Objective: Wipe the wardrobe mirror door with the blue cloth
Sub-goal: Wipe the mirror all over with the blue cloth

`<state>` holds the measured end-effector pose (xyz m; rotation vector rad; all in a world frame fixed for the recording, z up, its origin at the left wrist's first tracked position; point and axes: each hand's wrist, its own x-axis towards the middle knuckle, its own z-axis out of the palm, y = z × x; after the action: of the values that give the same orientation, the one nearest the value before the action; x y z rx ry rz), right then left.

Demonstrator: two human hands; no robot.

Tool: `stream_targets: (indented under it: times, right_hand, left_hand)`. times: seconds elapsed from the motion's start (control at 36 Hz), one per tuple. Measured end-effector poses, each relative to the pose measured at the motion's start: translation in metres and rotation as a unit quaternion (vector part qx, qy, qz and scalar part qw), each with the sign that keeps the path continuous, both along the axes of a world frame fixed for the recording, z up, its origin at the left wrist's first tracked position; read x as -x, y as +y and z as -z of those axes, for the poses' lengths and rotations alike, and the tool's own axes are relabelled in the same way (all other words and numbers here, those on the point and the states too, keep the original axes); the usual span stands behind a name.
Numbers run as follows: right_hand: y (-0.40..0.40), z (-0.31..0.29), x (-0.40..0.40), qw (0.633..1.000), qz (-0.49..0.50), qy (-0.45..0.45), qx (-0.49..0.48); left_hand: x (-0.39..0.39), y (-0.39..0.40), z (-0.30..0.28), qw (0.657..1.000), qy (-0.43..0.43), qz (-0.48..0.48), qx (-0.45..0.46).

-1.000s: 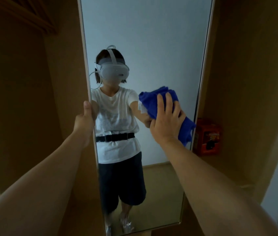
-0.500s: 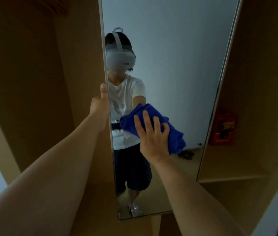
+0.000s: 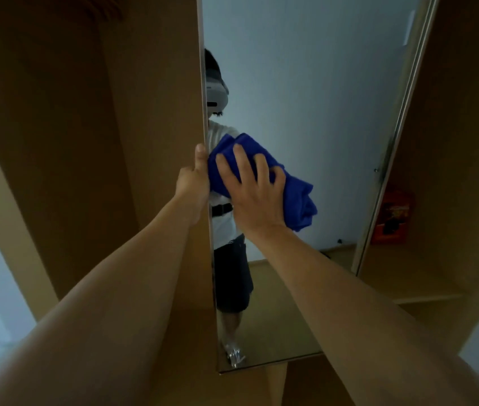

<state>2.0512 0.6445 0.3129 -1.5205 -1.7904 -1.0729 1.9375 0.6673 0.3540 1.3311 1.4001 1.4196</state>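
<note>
We press the bunched blue cloth (image 3: pixel 297 197) against the mirror door (image 3: pixel 305 83) near its left edge, right hand (image 3: pixel 254 194) flat, fingers spread. The cloth's long axis slants down-right. Our left hand (image 3: pixel 193 183) grips the door's left edge.

A home bedroom, it looks like: a tall wooden wardrobe (image 3: pixel 56 142) fills the left of the frame, its mirror door (image 3: pixel 320 98) at centre reflecting a pale wall and wood floor, shelves (image 3: pixel 414 288) lower right.
</note>
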Motion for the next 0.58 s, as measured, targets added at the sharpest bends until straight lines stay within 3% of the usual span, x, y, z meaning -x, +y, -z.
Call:
stream_targets:
  times: [0.25,0.58]
  right_hand:
    - [-0.004,0.036,-0.001,0.998,-0.037,-0.049,-0.009]
    - [-0.004,0.102,-0.015,0.992,-0.068,-0.107,0.017]
  left_hand:
    - [0.001,0.003,0.003,1.0,0.0,0.014,0.014]
    - [-0.007,0.012,0.013,0.998,-0.007,-0.063,-0.024]
